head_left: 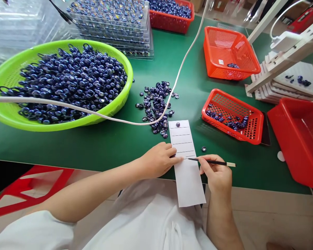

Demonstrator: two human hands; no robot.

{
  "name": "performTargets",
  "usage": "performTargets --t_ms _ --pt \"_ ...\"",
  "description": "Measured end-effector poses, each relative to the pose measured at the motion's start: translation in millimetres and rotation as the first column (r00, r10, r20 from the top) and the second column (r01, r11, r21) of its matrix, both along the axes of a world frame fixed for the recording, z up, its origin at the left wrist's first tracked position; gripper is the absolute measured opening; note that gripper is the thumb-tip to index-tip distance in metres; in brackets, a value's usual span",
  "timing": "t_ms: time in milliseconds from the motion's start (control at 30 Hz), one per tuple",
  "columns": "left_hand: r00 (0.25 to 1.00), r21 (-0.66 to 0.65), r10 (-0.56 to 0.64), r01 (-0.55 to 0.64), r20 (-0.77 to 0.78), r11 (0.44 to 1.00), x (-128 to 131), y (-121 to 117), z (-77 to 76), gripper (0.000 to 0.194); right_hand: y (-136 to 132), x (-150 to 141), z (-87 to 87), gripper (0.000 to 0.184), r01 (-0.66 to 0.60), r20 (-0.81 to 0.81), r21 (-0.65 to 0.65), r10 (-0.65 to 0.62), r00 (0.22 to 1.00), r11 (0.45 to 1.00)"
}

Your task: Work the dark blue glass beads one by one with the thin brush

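Seen from the head camera, a person works at a green tabletop (pixel 106 149), both bare hands meeting over a long white paper strip ruled with short dark lines (pixel 190 184). The strip lies near the table's edge, its lower end hanging over it toward the person's lap, which keeps the ruled part on firm support. The left hand (pixel 158 160) curls at the strip's left edge, index finger extended and pressed to the paper, apparently to stop it sliding; a dark spot shows at the fingers, and whether they pinch it cannot be told. From the other side, the right hand (pixel 220 175) pinches a slim black stick with a pale end (pixel 216 162), held low and almost flat, probably for fine control of its tip beside that index finger. One glossy dark-blue bead (pixel 177 124) sits at the strip's far end; another round dark bead (pixel 203 149) lies just right of the paper. A loose pile of similar beads (pixel 155 104) spreads beyond the strip, seemingly for easy reach. At left stands a lime-green oval plastic basket (pixel 130 76) heaped with looped, beaded pieces.
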State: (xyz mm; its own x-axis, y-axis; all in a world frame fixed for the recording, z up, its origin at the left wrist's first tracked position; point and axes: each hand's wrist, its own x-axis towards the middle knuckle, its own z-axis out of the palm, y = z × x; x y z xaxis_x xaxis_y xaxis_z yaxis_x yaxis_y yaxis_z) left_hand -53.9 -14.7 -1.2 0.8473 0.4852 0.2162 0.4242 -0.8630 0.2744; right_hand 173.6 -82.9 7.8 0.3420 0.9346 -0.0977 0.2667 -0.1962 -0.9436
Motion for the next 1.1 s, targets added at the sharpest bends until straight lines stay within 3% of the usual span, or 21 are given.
performTargets --t_ms 500,767,900,1000,1100 --pt "1.000 -0.003 0.002 -0.002 -0.021 1.000 0 -1 -1.2 0.029 -1 0 -2.5 0.024 0.001 0.073 -0.057 0.003 0.997 0.998" --pt "1.000 -0.025 0.009 -0.009 -0.010 1.000 1 -1 3.0 0.029 -2 2 -7.2 0.019 0.059 -0.158 0.051 -0.050 0.986 0.997" --pt "0.989 -0.137 0.118 -0.106 0.088 0.985 3 -4 2.2 0.031 -5 3 -8.6 0.016 0.147 -0.252 0.145 -0.107 0.962 0.978" --pt "0.951 -0.277 0.256 -0.203 0.172 0.939 8 -4 5.2 0.025 -6 5 -8.3 0.014 0.248 -0.279 0.229 -0.181 0.943 0.941" --pt "0.928 -0.422 0.324 -0.224 0.184 0.879 17 2 14.9 0.021 -5 9 -7.6 0.014 0.332 -0.319 0.298 -0.234 0.918 0.895"
